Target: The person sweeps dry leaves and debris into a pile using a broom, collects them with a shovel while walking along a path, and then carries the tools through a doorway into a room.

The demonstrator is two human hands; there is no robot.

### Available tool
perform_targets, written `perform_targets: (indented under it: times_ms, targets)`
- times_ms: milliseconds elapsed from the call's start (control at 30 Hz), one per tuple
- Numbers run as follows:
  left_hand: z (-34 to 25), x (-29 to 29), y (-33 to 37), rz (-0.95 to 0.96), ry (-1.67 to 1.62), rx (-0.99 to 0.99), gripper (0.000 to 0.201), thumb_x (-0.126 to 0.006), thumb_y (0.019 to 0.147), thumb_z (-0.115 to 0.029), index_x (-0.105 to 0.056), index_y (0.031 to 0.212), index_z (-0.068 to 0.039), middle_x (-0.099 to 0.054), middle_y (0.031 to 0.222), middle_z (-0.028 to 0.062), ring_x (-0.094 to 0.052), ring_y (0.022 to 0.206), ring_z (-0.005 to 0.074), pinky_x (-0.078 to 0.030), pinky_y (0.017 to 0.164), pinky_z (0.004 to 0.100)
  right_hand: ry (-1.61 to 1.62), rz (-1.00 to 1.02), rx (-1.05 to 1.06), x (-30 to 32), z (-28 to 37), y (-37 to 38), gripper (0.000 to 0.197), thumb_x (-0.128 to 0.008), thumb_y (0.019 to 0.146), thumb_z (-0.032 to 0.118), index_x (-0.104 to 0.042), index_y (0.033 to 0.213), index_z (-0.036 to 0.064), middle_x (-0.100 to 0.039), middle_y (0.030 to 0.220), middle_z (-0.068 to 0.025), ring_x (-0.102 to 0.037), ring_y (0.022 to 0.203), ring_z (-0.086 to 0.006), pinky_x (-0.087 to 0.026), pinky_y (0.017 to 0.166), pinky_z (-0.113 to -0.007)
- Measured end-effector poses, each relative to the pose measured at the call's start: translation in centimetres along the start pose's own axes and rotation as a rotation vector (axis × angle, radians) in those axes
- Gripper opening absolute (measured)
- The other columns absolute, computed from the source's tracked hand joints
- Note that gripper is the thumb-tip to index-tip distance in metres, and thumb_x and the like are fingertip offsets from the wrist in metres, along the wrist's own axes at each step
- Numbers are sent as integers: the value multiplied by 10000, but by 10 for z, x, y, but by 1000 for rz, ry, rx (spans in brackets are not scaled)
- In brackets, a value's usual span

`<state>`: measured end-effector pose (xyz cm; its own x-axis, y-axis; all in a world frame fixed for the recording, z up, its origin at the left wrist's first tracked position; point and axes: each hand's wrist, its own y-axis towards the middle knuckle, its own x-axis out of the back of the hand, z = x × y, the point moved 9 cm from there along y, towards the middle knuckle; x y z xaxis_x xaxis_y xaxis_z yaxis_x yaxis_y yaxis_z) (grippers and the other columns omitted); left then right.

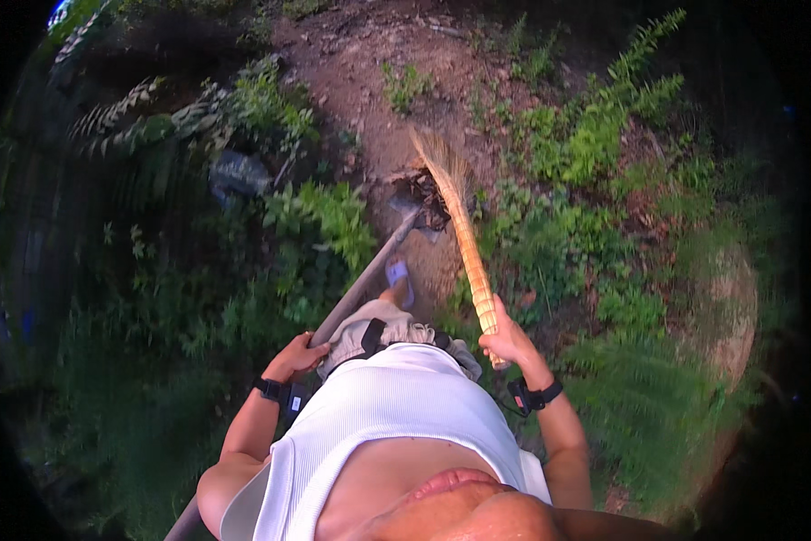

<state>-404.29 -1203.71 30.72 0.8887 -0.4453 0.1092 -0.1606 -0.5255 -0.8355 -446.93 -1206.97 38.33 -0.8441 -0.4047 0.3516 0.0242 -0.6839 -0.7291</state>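
Observation:
My left hand (295, 357) is closed round the long handle of a shovel (362, 281), beside my left hip. The handle slants forward to the blade, which lies low on the dirt ahead of me. Dry brown leaves and debris (430, 206) are heaped at the blade and cover much of it. In my right hand (508, 341), fingers wrapped round its lower end, is a straw broom (465, 236) with a bound, pale yellow handle. Its bristles (439, 160) fan out just above the far side of the debris; whether they touch it I cannot tell.
A reddish dirt path (369, 54) runs ahead, with leafy green plants (333, 221) on the left and more weeds (595, 135) on the right. My foot in a light purple sandal (400, 276) stands on the path. A dark, shiny crumpled thing (239, 173) lies among the left plants.

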Motion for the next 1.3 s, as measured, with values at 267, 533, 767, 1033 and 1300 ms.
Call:
perform_targets:
  times_ms: [267,533,767,1033,1300]
  targets:
    - [-204,86,138,-14,-16,67,346,-660,869,-259,-524,1042,9,-527,647,13,-445,490,82,-358,427,252,-7,5,9,135,141,184,974,-611,709,69,-15,1479,55,-647,755,-186,-654,598,-264,-524,575,-385]
    - [-363,165,303,-49,-105,8,318,-638,889,-247,-519,1021,16,-515,608,8,-461,476,92,-371,421,253,-165,66,-42,251,300,392,1002,-633,678,98,-30,1476,40,-640,881,-270,-664,718,-350,-526,679,-410]
    - [-467,254,394,-116,-212,55,295,-643,874,-268,-543,956,-3,-532,623,15,-470,486,103,-377,432,270,-379,152,137,294,443,588,1009,-643,662,152,-51,1467,20,-620,945,-313,-629,862,-429,-499,758,-435]
    - [-540,398,495,-251,-378,83,301,-641,882,-272,-534,976,-6,-540,640,19,-490,496,106,-402,447,269,-546,245,201,284,647,763,990,-620,676,134,-35,1470,42,-652,817,-246,-654,718,-373,-509,682,-426]
    - [-600,553,620,-255,-475,129,284,-642,883,-281,-534,949,-27,-543,651,18,-497,507,117,-411,463,271,-633,277,256,247,770,965,989,-614,668,128,-59,1484,86,-649,809,-250,-658,694,-337,-517,665,-401]
